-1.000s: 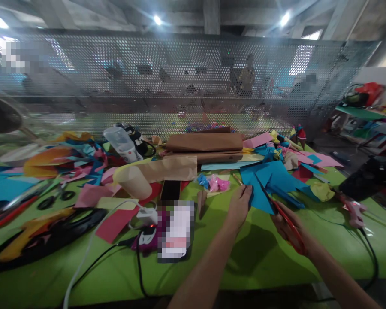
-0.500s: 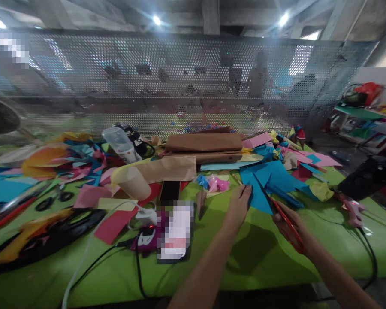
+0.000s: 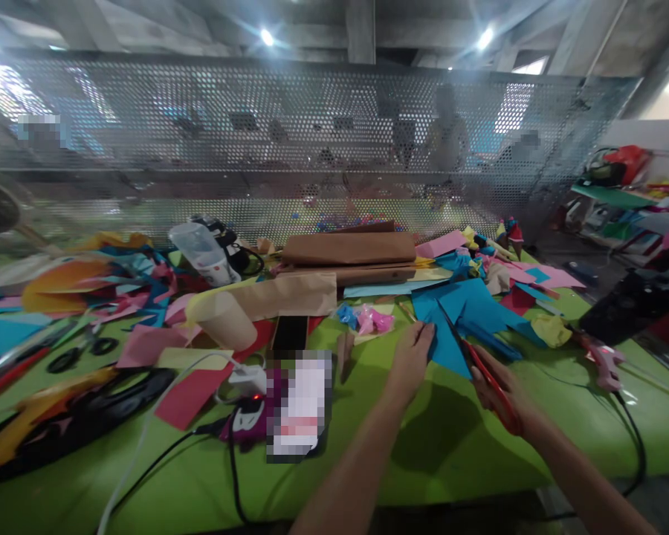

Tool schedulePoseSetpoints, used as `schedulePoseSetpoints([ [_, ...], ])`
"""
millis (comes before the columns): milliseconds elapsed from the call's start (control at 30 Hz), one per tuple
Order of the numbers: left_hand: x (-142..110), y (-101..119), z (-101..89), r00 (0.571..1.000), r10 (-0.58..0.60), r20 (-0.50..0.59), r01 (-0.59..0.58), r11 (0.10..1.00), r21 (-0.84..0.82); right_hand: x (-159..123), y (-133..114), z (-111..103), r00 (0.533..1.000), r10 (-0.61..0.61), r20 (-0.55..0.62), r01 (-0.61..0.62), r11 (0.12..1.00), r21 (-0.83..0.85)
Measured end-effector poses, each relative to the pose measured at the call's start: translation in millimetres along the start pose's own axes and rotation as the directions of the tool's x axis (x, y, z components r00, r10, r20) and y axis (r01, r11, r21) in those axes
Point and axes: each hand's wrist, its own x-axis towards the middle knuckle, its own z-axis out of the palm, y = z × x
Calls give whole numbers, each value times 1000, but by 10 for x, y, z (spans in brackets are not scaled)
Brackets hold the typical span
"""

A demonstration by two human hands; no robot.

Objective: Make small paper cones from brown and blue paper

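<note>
Over the right half of the table, my left hand (image 3: 411, 358) pinches the left edge of a sheet of blue paper (image 3: 446, 349) between thumb and fingers. My right hand (image 3: 502, 390) is closed around the red handles of a pair of scissors (image 3: 493, 386). Their dark blades point up and to the left, across the blue paper, which lies on both sides of them. Whether the blades are spread or closed is hard to make out. More blue paper pieces (image 3: 482, 301) lie just behind the held sheet and partly merge with it.
Left of my arms lie a phone (image 3: 304, 405), a purple power strip (image 3: 250, 423) with cables, black scissors (image 3: 83, 357) and a yellow glue gun (image 3: 44, 409). A pink glue gun (image 3: 605, 364) lies right. Brown paper (image 3: 348, 249) and a perforated metal screen (image 3: 312, 148) stand behind.
The whole view has shifted slightly, so things sit a little further left. Both hands keep nearly the same hold on the blue paper and scissors.
</note>
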Motion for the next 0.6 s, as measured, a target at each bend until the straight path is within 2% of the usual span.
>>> schedulePoseSetpoints([
  [100,-9,4,5,999,4,33,-5,1000,18,1,-28,-8,997,61,39,-60,998,-19],
  [300,-29,19,10,996,-13,83,12,1000,11,-5,-23,3,993,92,80,-95,995,33],
  [600,-19,-18,25,995,1,103,2,1000,-27,39,-32,64,997,82,-5,-79,975,208],
])
